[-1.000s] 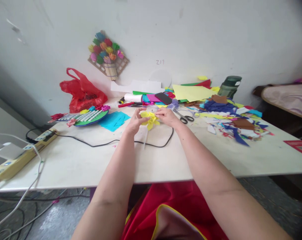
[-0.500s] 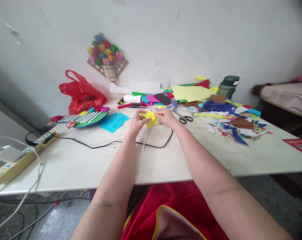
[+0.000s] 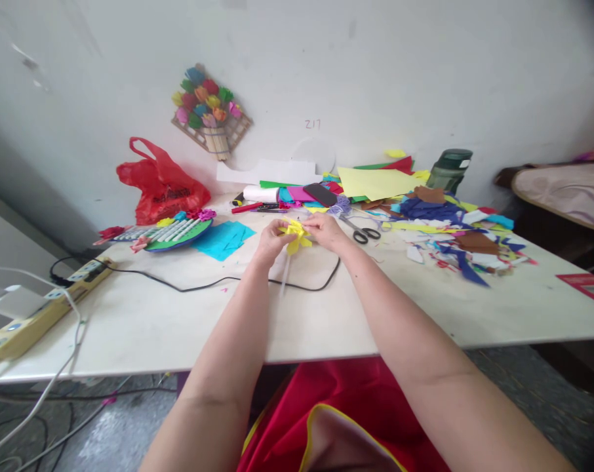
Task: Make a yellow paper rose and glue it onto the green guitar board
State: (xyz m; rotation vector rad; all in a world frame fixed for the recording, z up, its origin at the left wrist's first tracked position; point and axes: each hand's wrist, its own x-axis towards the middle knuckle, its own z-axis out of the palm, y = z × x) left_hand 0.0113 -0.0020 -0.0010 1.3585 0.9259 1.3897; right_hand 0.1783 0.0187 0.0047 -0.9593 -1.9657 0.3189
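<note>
Yellow, petalled and apparently of paper: in the head view, with twelve o'clock set toward the wall (image 3: 376, 78), seen as a flower (image 3: 297, 237) at the centre of the dial, over the tabletop (image 3: 144, 321). Grasped at nine o'clock by the left hand (image 3: 271, 241), with fingers bent in to the petals; pinched at about two o'clock by the right hand (image 3: 325, 231), with fingertips gathered near the upper edge. Equally near to both, being touched from each side and set squarely between. Too round for a clear long axis, though stretched a little toward six o'clock by the lower petals. Hard to tell how the fingertips meet underneath, or whether anything else is tucked among them. Followed below, between six and seven o'clock, by a pale strip (image 3: 284, 275), aligned roughly from one to seven; impossible to tell whether touching. Crossed there by a black cord (image 3: 181, 290), over or under unclear. Bordered near three o'clock, past the right hand, by scissors (image 3: 366, 235), and farther out by a heap of scraps (image 3: 476, 243); at nine, beyond the left hand, by blue sheets (image 3: 224, 240).
</note>
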